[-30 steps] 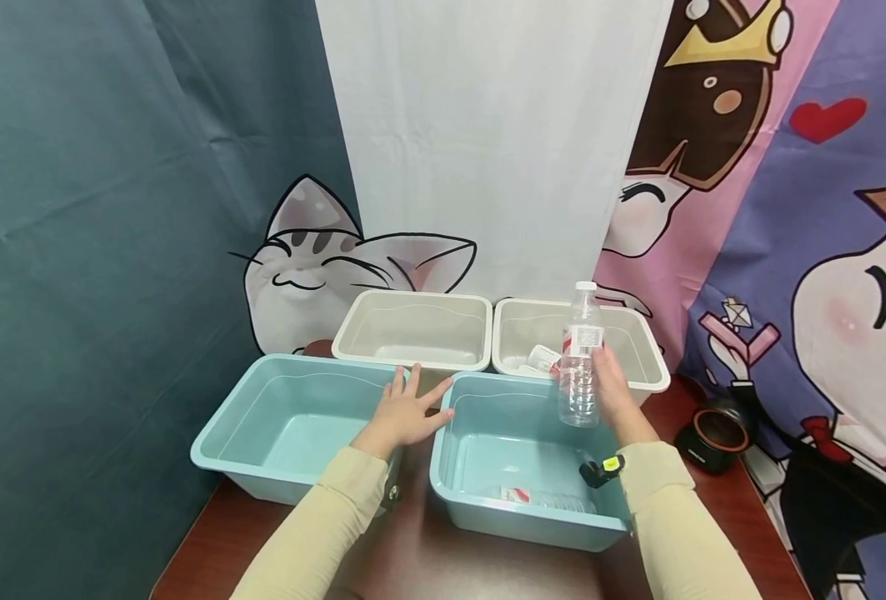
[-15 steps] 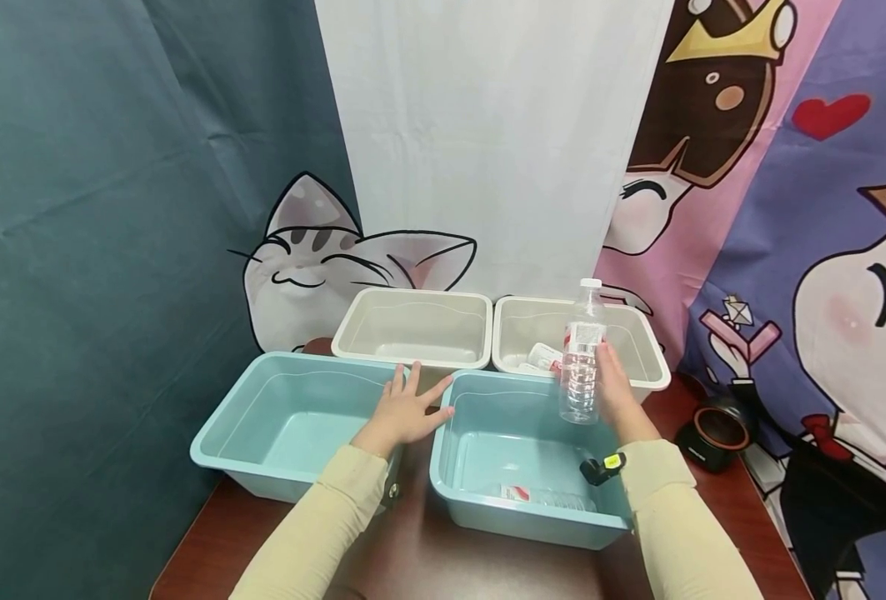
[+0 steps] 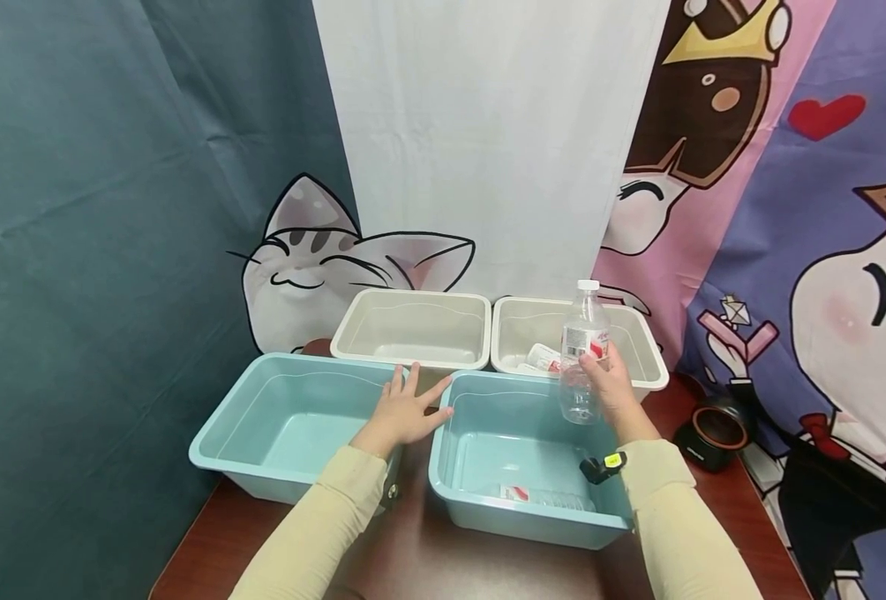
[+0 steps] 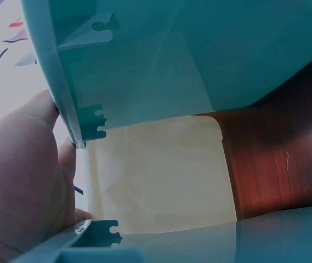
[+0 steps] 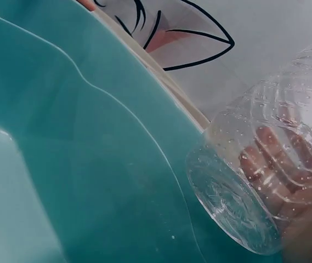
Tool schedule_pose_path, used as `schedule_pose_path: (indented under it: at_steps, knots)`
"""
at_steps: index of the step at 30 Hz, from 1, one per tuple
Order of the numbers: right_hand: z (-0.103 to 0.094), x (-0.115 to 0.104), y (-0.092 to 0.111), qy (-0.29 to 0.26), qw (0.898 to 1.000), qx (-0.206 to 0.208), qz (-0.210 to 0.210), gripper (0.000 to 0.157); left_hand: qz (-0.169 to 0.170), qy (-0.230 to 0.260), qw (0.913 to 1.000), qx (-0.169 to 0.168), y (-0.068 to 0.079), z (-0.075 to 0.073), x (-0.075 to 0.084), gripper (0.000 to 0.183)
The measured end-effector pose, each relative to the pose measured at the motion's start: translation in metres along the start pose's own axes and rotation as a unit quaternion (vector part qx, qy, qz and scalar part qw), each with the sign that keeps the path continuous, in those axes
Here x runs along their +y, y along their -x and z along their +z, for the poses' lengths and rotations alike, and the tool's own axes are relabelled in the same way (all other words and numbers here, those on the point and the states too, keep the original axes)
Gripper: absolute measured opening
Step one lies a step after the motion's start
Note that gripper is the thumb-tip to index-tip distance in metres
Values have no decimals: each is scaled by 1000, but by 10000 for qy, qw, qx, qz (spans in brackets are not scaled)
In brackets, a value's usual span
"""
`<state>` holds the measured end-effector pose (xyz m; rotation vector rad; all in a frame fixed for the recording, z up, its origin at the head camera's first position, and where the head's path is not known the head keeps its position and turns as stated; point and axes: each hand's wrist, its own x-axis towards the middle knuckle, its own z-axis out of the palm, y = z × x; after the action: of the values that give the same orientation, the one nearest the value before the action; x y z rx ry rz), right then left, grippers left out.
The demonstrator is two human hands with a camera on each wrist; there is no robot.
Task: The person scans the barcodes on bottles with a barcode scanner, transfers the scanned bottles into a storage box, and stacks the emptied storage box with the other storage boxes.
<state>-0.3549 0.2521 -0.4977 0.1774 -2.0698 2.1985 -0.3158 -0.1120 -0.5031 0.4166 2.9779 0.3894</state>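
My right hand [image 3: 613,385] grips a clear plastic bottle [image 3: 579,400] with a white cap and a red-and-white label. It holds the bottle upright above the back of the right blue bin [image 3: 528,533]. In the right wrist view the fingers show through the clear wall of the bottle [image 5: 227,197]. With fingers spread, my left hand [image 3: 402,414] rests across the facing rims of the left blue bin [image 3: 243,475] and the right one. Another clear bottle [image 3: 555,500] lies on its side in the right blue bin.
Behind stand two cream bins: the left cream bin [image 3: 412,297] and the right cream bin [image 3: 656,354], which has a white-labelled bottle [image 3: 543,358] lying in it. A black round pot-like object [image 3: 701,446] sits at the right on the brown table [image 3: 443,567]. Printed curtains hang behind.
The bottle has turned in my right hand, so its label faces differently and the thumb now shows across its front. My left hand has stayed in place.
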Motion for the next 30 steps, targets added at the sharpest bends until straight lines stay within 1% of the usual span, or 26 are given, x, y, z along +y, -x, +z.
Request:
schedule_pose_path:
  at_steps: [2,4,6,9,11,13,15,17,21,23,25,28,30]
  knots:
    - [0,0,-1,82,10000,43,25,38,0,-2,10000,-2,0,1,0,64]
    - [-1,-1,-2,11,9998,105,181,35,7,-10,10000,12,0,1,-1,64]
    - [-2,-2,-3,-216,9988,130,418,43,12,-19,10000,15,0,2,-1,64]
    - [-4,-3,-4,-504,9946,229,881,62,-1,-37,10000,-4,-1,2,-1,63]
    - [-5,-4,-4,-587,9923,217,1070,72,-27,-52,10000,-33,-1,2,-1,64]
    - [-5,-4,-5,-529,9916,230,1162,76,-55,-53,10000,-60,-1,2,-1,64]
    - [-5,-4,-5,-492,9916,211,1174,76,-73,-39,9999,-72,-1,2,-1,64]
    - [-4,-4,-5,-352,9926,265,1129,72,-75,-34,9999,-68,-1,2,-1,65]
    - [-2,-4,-5,-251,9963,218,790,62,-74,-19,10000,-55,-2,3,-2,64]
    - [-1,-3,-5,-362,9977,77,559,58,-77,-14,10000,-53,-2,2,-1,64]
    - [0,-1,-5,-442,9981,-33,418,50,-82,-18,10000,-51,-1,2,-1,64]
    - [0,0,-5,-602,9976,-106,334,40,-93,-46,9999,-80,-1,1,-1,65]
    - [1,0,-4,-543,9978,-108,351,37,-86,-35,9999,-80,-1,0,-1,65]
